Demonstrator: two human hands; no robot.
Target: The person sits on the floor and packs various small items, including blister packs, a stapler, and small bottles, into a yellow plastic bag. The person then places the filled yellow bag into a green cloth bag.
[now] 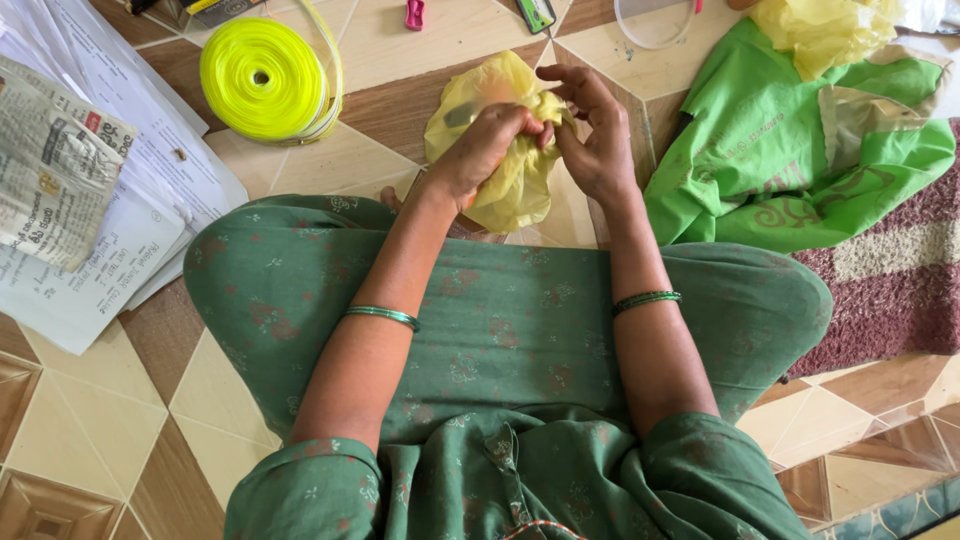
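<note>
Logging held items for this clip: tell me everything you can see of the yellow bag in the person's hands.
The yellow bag looks like thin, slightly see-through plastic, crumpled and bunched rather than flat. It is held over the tiled floor, just past the person's lap. The left hand grips its gathered middle in a closed fist; the right hand pinches the top edge with its fingers. A dark shape shows faintly through the upper part; what it is cannot be told.

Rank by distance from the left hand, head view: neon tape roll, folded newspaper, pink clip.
From the left hand:
1. Pink clip, up by the top edge.
2. Neon tape roll, upper left; close to the clip's distance.
3. Folded newspaper, far left.
</note>
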